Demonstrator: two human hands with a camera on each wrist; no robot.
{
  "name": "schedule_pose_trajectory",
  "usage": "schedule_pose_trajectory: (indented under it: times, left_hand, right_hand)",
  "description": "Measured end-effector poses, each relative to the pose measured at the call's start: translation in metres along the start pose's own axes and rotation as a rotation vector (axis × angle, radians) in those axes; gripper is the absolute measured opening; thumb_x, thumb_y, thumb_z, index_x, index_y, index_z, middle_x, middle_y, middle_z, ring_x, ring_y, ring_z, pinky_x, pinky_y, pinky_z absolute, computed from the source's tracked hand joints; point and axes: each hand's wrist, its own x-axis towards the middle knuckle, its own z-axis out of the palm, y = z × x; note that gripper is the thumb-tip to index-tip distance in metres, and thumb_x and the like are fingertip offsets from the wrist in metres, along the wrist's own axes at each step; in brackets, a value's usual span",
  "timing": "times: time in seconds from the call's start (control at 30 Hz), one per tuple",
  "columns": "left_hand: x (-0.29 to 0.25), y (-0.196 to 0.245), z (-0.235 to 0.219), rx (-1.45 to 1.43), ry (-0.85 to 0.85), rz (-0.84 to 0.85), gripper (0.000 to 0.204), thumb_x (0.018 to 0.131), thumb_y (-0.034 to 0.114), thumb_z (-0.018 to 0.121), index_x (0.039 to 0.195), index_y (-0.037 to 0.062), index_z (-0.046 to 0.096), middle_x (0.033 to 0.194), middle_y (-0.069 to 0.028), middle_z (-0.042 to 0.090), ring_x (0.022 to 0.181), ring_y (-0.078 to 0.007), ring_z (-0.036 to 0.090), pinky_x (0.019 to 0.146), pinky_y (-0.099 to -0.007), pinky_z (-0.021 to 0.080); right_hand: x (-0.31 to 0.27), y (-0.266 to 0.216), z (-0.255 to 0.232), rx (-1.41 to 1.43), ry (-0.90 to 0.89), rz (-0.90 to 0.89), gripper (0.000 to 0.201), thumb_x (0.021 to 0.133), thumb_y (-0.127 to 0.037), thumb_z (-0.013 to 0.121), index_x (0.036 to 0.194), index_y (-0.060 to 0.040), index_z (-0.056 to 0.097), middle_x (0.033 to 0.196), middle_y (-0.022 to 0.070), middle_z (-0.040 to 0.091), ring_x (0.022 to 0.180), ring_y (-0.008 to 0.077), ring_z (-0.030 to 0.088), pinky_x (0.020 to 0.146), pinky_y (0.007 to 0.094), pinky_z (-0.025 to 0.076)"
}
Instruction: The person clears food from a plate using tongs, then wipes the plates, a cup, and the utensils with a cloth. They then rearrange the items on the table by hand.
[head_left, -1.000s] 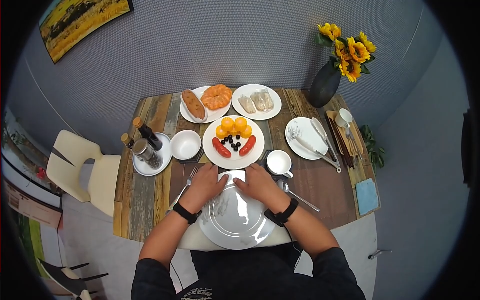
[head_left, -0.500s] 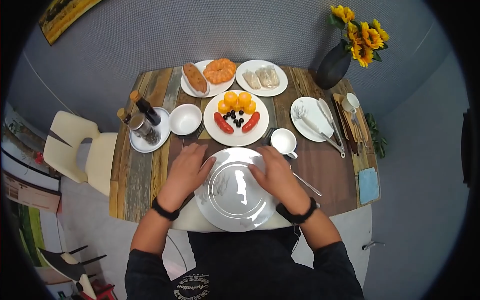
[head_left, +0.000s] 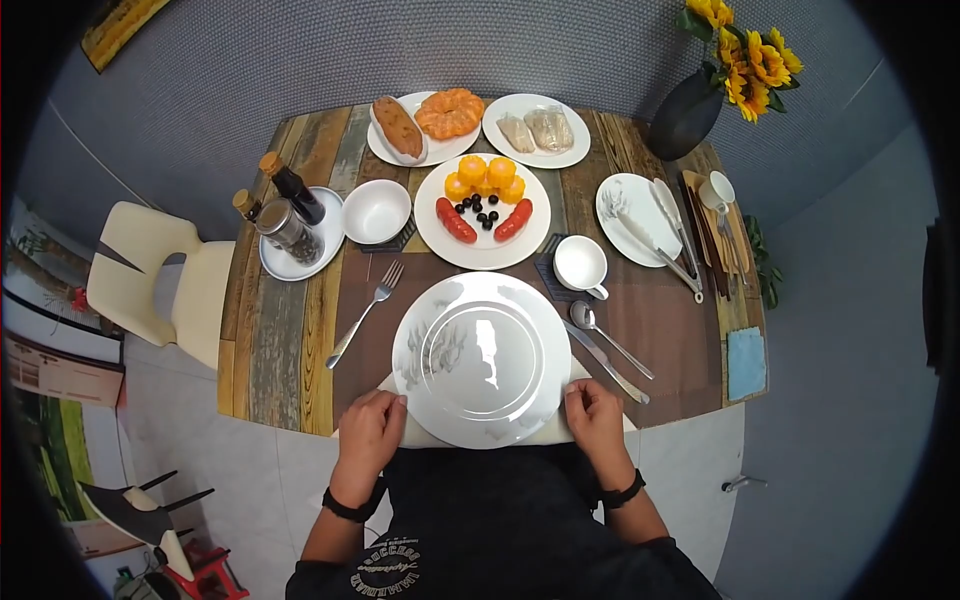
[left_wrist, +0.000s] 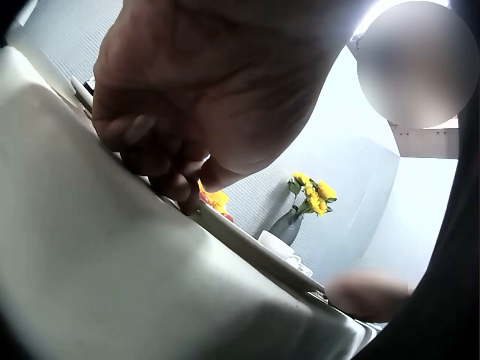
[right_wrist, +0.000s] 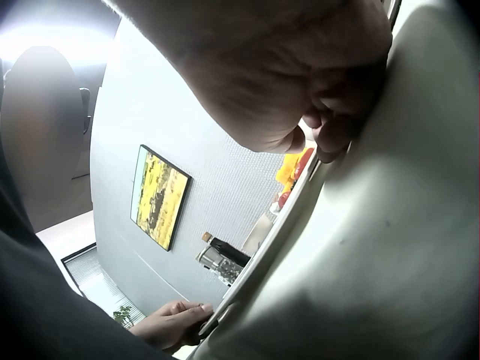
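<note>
The large glossy plate [head_left: 485,350] lies at the table's front edge, partly over a cream surface [head_left: 420,432]. My left hand [head_left: 372,430] is at its lower left rim and my right hand [head_left: 597,420] at its lower right rim, with curled fingers and thumbs against the rim. The left wrist view shows my left hand [left_wrist: 202,97] curled at that edge; the right wrist view shows my right hand [right_wrist: 292,82] likewise. A fork [head_left: 365,314] lies left of the plate; a knife [head_left: 606,362] and a spoon [head_left: 610,338] lie right of it.
Behind are a food plate [head_left: 484,254], a bowl [head_left: 376,212] and a cup [head_left: 580,264]. Bottles [head_left: 290,200] stand left; tongs [head_left: 675,235], a blue cloth [head_left: 746,364] and a flower vase [head_left: 687,115] are right. Two more food plates stand at the back.
Both hands have moved from the large plate's far rim down to its near sides, and their fingers have curled. The fork, knife and spoon have come into full view. The head view has shifted.
</note>
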Motion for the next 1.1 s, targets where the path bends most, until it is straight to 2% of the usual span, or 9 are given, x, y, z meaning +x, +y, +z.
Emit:
schedule_pose_trajectory:
  times: [0.13, 0.5, 0.67, 0.73, 0.83, 0.9, 0.97, 1.03, 1.1]
  left_hand:
    - [0.0, -0.005, 0.007, 0.001, 0.059, -0.002, 0.023, 0.094, 0.019, 0.065, 0.081, 0.0004, 0.068, 0.078, -0.0166, 0.066, 0.074, -0.0393, 0.064, 0.066, -0.0475, 0.048]
    - [0.0, -0.01, 0.015, -0.021, 0.15, 0.034, 0.022, 0.092, 0.017, 0.068, 0.077, 0.0006, 0.067, 0.07, -0.0136, 0.061, 0.066, -0.0336, 0.062, 0.061, -0.0434, 0.046]
    - [-0.007, -0.016, 0.001, -0.14, 0.167, -0.074, 0.032, 0.09, 0.015, 0.072, 0.069, -0.0006, 0.055, 0.063, -0.0111, 0.051, 0.055, -0.0273, 0.05, 0.052, -0.0388, 0.038]
    - [-0.01, -0.024, 0.0, -0.132, 0.169, -0.036, 0.033, 0.09, 0.015, 0.071, 0.068, -0.0008, 0.053, 0.062, -0.0112, 0.049, 0.054, -0.0269, 0.048, 0.052, -0.0386, 0.037]
    - [-0.011, -0.037, -0.003, -0.073, 0.188, 0.048, 0.033, 0.09, 0.012, 0.071, 0.066, -0.0005, 0.051, 0.061, -0.0114, 0.048, 0.054, -0.0261, 0.048, 0.051, -0.0384, 0.036]
    - [-0.009, -0.044, -0.002, -0.006, 0.319, 0.058, 0.033, 0.088, 0.01, 0.072, 0.065, -0.0003, 0.051, 0.062, -0.0113, 0.049, 0.054, -0.0262, 0.048, 0.051, -0.0383, 0.036]
    - [-0.007, -0.053, 0.001, -0.002, 0.329, 0.066, 0.032, 0.086, 0.007, 0.072, 0.064, 0.0008, 0.05, 0.063, -0.0112, 0.05, 0.055, -0.0269, 0.049, 0.051, -0.0386, 0.037]
    - [-0.004, -0.055, 0.006, 0.074, 0.425, 0.251, 0.032, 0.088, 0.005, 0.07, 0.064, -0.0008, 0.049, 0.061, -0.0109, 0.046, 0.053, -0.0237, 0.045, 0.049, -0.0365, 0.033]
    - [-0.004, -0.058, 0.009, 0.07, 0.432, 0.238, 0.033, 0.088, 0.004, 0.069, 0.064, -0.0006, 0.047, 0.061, -0.0109, 0.046, 0.053, -0.0242, 0.044, 0.049, -0.0369, 0.032]
  right_hand:
    - [0.004, -0.001, 0.003, -0.1, -0.01, -0.029, 0.023, 0.094, -0.019, 0.067, 0.086, 0.0025, 0.071, 0.066, 0.0184, 0.065, 0.056, 0.0308, 0.064, 0.056, 0.0393, 0.049]
    - [0.003, 0.003, 0.006, -0.064, 0.044, -0.071, 0.022, 0.095, -0.019, 0.067, 0.085, 0.0017, 0.07, 0.065, 0.0177, 0.065, 0.058, 0.0332, 0.065, 0.056, 0.0402, 0.049]
    - [0.0, 0.012, -0.005, 0.002, 0.01, 0.007, 0.024, 0.097, -0.016, 0.065, 0.081, 0.0022, 0.065, 0.064, 0.0168, 0.062, 0.055, 0.0304, 0.062, 0.055, 0.0387, 0.049]
    - [-0.007, 0.021, -0.001, 0.02, 0.174, -0.206, 0.022, 0.096, -0.012, 0.064, 0.079, 0.0017, 0.062, 0.065, 0.0159, 0.061, 0.054, 0.0267, 0.06, 0.053, 0.0368, 0.047]
    - [-0.015, 0.034, 0.003, -0.001, 0.226, -0.356, 0.016, 0.093, -0.007, 0.066, 0.079, 0.001, 0.062, 0.067, 0.0152, 0.062, 0.054, 0.0265, 0.06, 0.052, 0.0365, 0.046]
    - [-0.012, 0.031, 0.002, -0.037, 0.208, -0.392, 0.014, 0.091, -0.005, 0.067, 0.079, 0.0006, 0.062, 0.067, 0.0146, 0.062, 0.054, 0.027, 0.06, 0.051, 0.0369, 0.046]
    - [-0.011, 0.026, 0.003, -0.073, 0.192, -0.422, 0.012, 0.089, -0.002, 0.068, 0.078, 0.0003, 0.062, 0.066, 0.0141, 0.062, 0.054, 0.0274, 0.059, 0.051, 0.0372, 0.045]
    - [-0.01, 0.023, 0.003, -0.065, 0.196, -0.428, 0.014, 0.087, -0.002, 0.069, 0.075, -0.0005, 0.06, 0.064, 0.0135, 0.06, 0.052, 0.0292, 0.057, 0.05, 0.0381, 0.044]
    - [-0.012, 0.026, 0.002, -0.08, 0.183, -0.431, 0.017, 0.088, -0.002, 0.068, 0.074, -0.0007, 0.058, 0.064, 0.0133, 0.059, 0.052, 0.0293, 0.056, 0.05, 0.038, 0.044]
